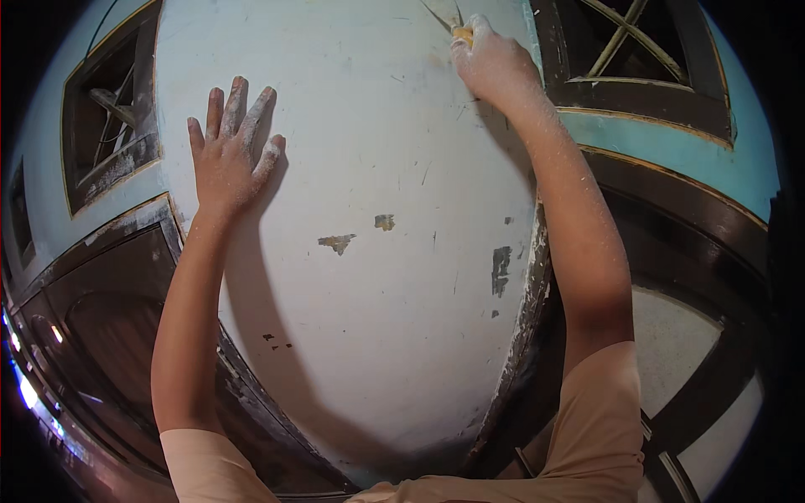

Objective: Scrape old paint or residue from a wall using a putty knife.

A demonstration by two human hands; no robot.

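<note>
A white painted wall (pixel 339 170) fills the middle of the view, scratched and with several bare grey patches (pixel 500 270) where paint has come away. Flat against its upper left part, fingers spread, rests my left hand (pixel 229 163); it holds nothing and its fingers are dusted white. High on the right, my right hand (pixel 497 60) grips the yellow handle (pixel 463 34) of a scraper. The scraper's metal blade (pixel 445 12) points up along the wall, its far end cut off by the picture's top edge. White dust covers that hand and speckles the forearm.
Dark wooden doors flank the wall, a panelled one (pixel 119 333) at left and one with pale panels (pixel 673 346) at right. Above them are dark window frames (pixel 110 107) with crossed bars (pixel 622 31). The right door frame's edge (pixel 525 314) is chipped and paint-smeared.
</note>
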